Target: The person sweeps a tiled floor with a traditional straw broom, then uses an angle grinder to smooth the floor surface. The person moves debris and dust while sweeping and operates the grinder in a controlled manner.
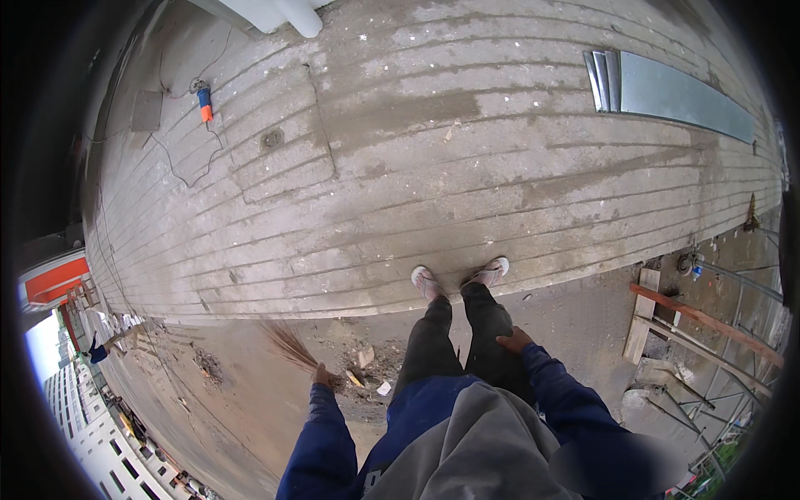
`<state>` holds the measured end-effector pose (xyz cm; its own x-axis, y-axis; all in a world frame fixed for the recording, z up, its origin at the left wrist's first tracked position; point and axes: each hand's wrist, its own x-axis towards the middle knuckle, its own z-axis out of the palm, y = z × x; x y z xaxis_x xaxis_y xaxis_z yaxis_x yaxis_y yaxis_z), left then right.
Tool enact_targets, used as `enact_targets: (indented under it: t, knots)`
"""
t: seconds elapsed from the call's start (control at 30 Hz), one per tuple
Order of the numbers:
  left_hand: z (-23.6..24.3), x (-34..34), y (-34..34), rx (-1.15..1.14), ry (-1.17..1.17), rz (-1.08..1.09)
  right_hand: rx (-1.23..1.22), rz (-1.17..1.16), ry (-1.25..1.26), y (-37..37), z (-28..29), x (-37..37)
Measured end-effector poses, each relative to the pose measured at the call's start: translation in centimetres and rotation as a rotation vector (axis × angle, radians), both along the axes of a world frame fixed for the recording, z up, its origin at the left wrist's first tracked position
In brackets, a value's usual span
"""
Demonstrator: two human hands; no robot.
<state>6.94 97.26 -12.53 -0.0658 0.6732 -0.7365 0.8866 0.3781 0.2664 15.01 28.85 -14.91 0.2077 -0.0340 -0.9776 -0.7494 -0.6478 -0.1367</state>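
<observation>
My left hand (322, 376) is closed around the bound end of a stick broom (290, 344), a bundle of thin brown twigs. The bristles fan out up and to the left, reaching toward the edge of the concrete slab. Resting against my right thigh, my right hand (515, 340) holds nothing that I can see; its fingers lie over the dark trousers (487, 321). Both my feet, in light sandals (492, 271), stand on the grooved concrete slab (375, 208) close to its edge.
A blue and orange corded power tool (204, 102) lies at the far left, its cable looping over the slab. Grey metal sheets (683, 93) are stacked at the far right. Below the edge lie rubble (367, 358) and, to the right, an orange-brown beam (708, 323) with scaffold poles.
</observation>
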Motion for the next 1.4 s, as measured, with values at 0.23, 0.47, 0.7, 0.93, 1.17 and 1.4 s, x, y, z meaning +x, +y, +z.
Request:
enact_targets:
  t: [0.23, 0.47, 0.7, 0.93, 1.17, 1.4]
  knots:
    - [-4.4, -4.6, 6.1, 0.146, -0.246, 0.129, -0.029, 0.261, -0.101, 6.6, 3.2, 5.4]
    - [-7.0, 11.1, -28.4, -0.845, -0.175, -1.260, 0.023, 0.441, -0.055, 10.6, 6.4, 4.9]
    - [3.1, 19.7, -32.3, -1.257, -0.263, -1.453, 0.209, 0.087, -0.115, 7.1, 7.1, 1.6]
    - [-1.9, 1.5, 7.3, -0.572, -0.160, -0.118, 0.132, 0.307, -0.217, 13.3, 10.6, 5.5]
    - [4.6, -0.2, 13.0, 0.508, -0.339, 0.358, 0.125, 0.376, -0.459, 13.0, 5.9, 10.2]
    - [9.4, -7.1, -0.7, 0.245, -0.066, 0.037, 0.865, -0.122, -0.419, 34.6, 35.4, 24.2]
